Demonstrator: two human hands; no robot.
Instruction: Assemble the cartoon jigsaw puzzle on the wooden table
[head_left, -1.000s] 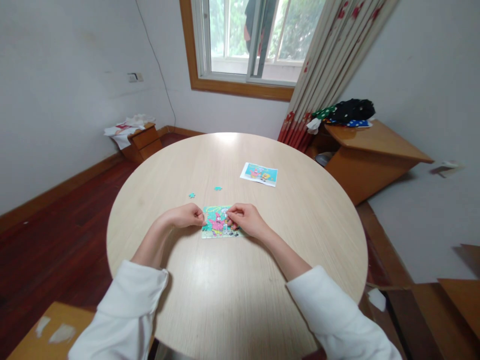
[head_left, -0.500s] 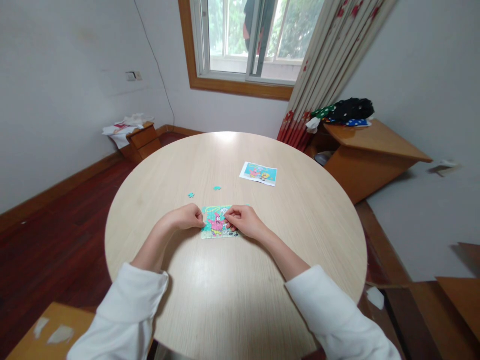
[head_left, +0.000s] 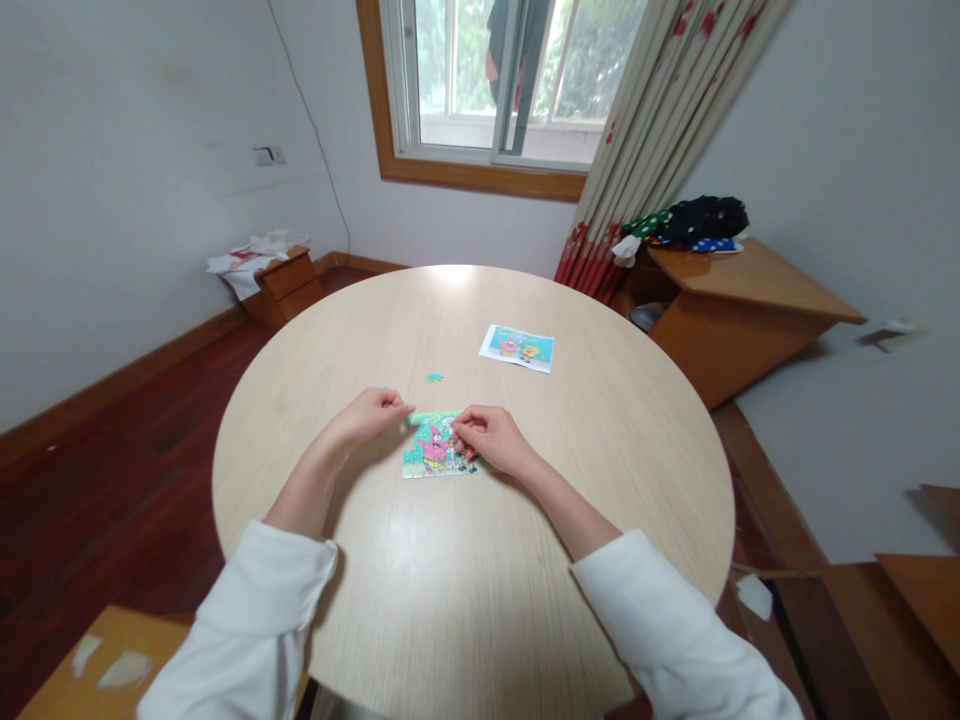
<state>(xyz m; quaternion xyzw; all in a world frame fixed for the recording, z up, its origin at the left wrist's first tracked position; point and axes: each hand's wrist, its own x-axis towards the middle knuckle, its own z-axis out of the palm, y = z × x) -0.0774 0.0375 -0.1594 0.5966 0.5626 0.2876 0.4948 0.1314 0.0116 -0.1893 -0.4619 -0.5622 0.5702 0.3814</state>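
Note:
A jigsaw puzzle [head_left: 429, 462] with a pink starfish character on a teal ground lies flat on the table, its right part covered by my right hand. My left hand [head_left: 369, 412] is at the puzzle's upper left corner, thumb and fingertips pinched together; whatever is between them is too small to make out. Over the right half of the puzzle, my right hand [head_left: 491, 438] has its fingers bent and drawn together, and I cannot see what they hold, if anything. A loose teal puzzle piece [head_left: 435, 377] lies beyond the puzzle. Another piece is mostly hidden behind my left hand.
The round wooden table [head_left: 465, 580] also bears a printed picture sheet [head_left: 517, 348] with cartoon characters, behind the puzzle to the right. A wooden cabinet [head_left: 750, 285] with clothes on it stands beyond the table's right edge. A small drawer unit [head_left: 291, 285] is at the back left.
My left hand has moved up from the puzzle's left edge to its upper left corner, now covering most of one loose piece. My right hand has hardly moved.

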